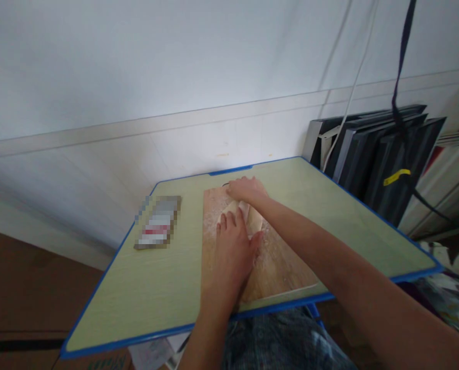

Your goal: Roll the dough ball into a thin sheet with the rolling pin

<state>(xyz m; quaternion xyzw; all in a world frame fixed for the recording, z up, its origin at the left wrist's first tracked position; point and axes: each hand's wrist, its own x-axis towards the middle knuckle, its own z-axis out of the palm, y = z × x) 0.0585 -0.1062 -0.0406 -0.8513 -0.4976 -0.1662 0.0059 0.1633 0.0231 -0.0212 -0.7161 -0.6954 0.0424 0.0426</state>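
A pale, flattened piece of dough [255,221] lies on a floured wooden cutting board [281,270], partly covered by my hands. My left hand [235,241] rests on the near part of the dough, fingers stretched forward and thumb out to the right. Reaching across from the right, my right hand [248,190] is closed over the far edge of the board, just beyond the dough. Its fingertips curl over that edge and are partly hidden. Beside it, a thin dark cord loop shows at the board's far end.
The board lies on a pale green folding table [171,288] with a blue rim. A blurred-out flat object [158,223] is at the left. Behind stands a white wall [198,67]. Dark panels [383,149] lean at the right, near a hanging black strap [401,61].
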